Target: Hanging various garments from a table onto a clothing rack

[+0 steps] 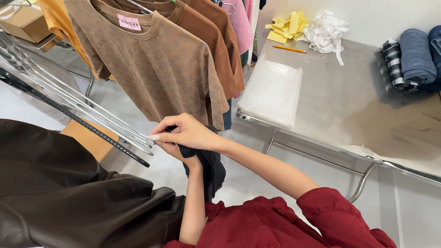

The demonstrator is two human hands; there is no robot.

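Note:
My right hand (186,131) pinches the end of a bundle of thin metal hangers (92,112) and the top of a black garment (209,167). Under it, my left hand (177,151) grips the same black garment, which hangs down over my left forearm. A black ridged rail (78,120) runs beneath the hangers. A dark brown garment (69,193) lies bunched at the lower left. Just above my hands hangs a tan patterned T-shirt (156,64) with a pink neck label.
More brown, orange and pink shirts (216,41) hang behind the tan one. A steel table (349,105) at right carries a stack of clear plastic bags (273,89), yellow tags (288,26), white ribbon (325,31), a pencil (289,48) and rolled denim (415,55). A cardboard box (25,23) sits top left.

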